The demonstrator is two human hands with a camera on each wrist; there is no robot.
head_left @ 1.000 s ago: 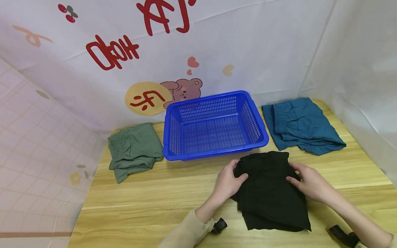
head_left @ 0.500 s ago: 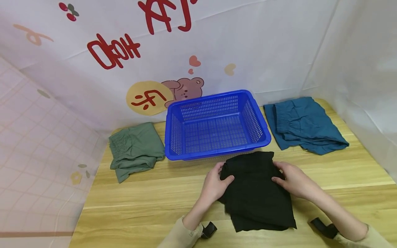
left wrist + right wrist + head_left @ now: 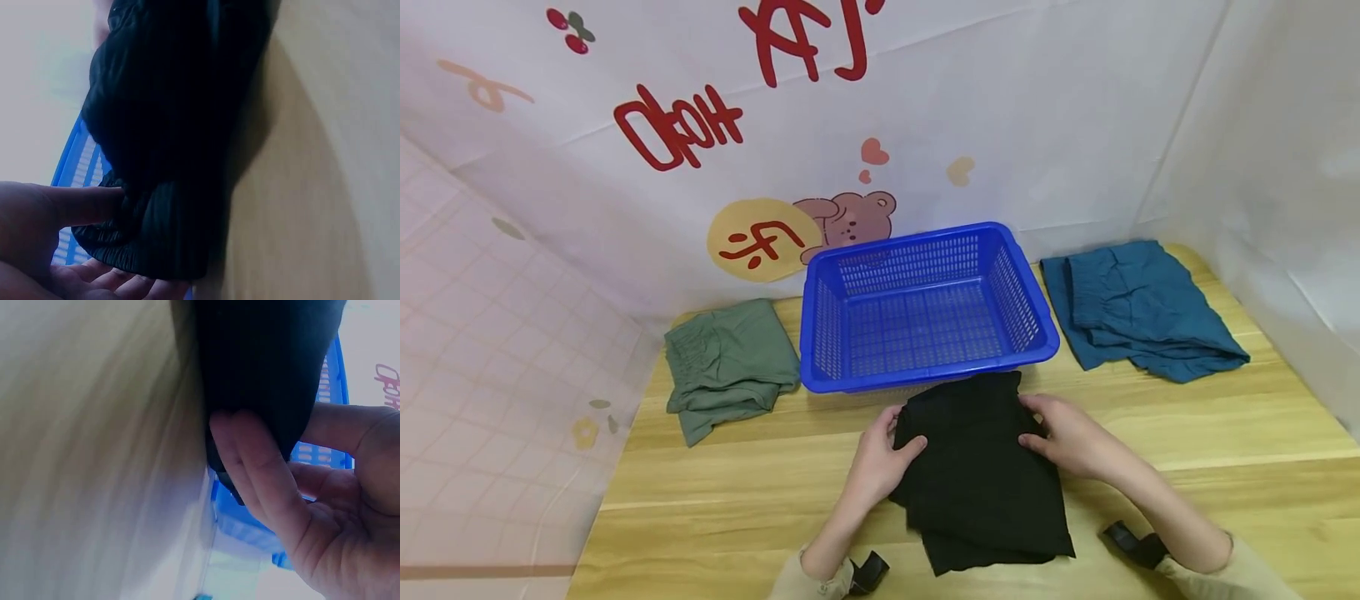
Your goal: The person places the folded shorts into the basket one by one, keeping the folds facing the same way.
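A folded pair of black shorts (image 3: 977,475) is held just in front of the blue basket. My left hand (image 3: 876,458) grips its left edge, thumb on top and fingers underneath. In the left wrist view a gathered, elastic-looking edge of the black shorts (image 3: 165,231) sits between thumb and fingers. On the opposite edge my right hand (image 3: 1067,437) pinches the cloth; in the right wrist view the fingers (image 3: 262,469) lie along one side of the fabric and the thumb is on the other. The shorts' far edge is close to the basket's near rim.
The blue plastic basket (image 3: 925,371) stands at the back middle of the wooden table (image 3: 715,517), with nothing in it. Folded green shorts (image 3: 730,367) lie to its left and folded teal shorts (image 3: 1142,308) to its right. A printed white curtain (image 3: 1037,108) hangs behind.
Both hands have carried the black shorts to the left across the table, keeping the same hold on both edges. The basket and the other shorts stay in place.
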